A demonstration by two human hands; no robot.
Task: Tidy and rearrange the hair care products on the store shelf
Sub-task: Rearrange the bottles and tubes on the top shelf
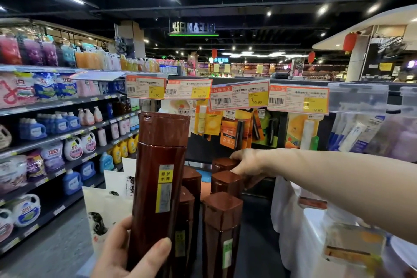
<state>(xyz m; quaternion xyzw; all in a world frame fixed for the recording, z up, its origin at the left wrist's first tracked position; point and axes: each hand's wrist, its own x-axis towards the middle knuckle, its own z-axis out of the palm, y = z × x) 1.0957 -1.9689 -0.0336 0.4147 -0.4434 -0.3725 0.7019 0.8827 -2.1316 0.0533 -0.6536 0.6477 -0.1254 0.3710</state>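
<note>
My left hand (128, 253) grips a tall brown shampoo bottle (158, 187) with a yellow label, held upright at the lower centre. Behind it stand several matching brown bottles (222, 228) in two rows on the shelf. My right hand (246, 165) reaches in from the right, its fingers on the cap of the rearmost brown bottle (222, 163). I cannot tell whether that hand grips the cap or only touches it.
A price-tag rail (237, 95) with yellow and red tags hangs above, with small carded products (232, 128) below it. White packs (106, 205) stand left of the bottles and white boxes (316, 221) to the right. A detergent aisle (56, 131) runs along the left.
</note>
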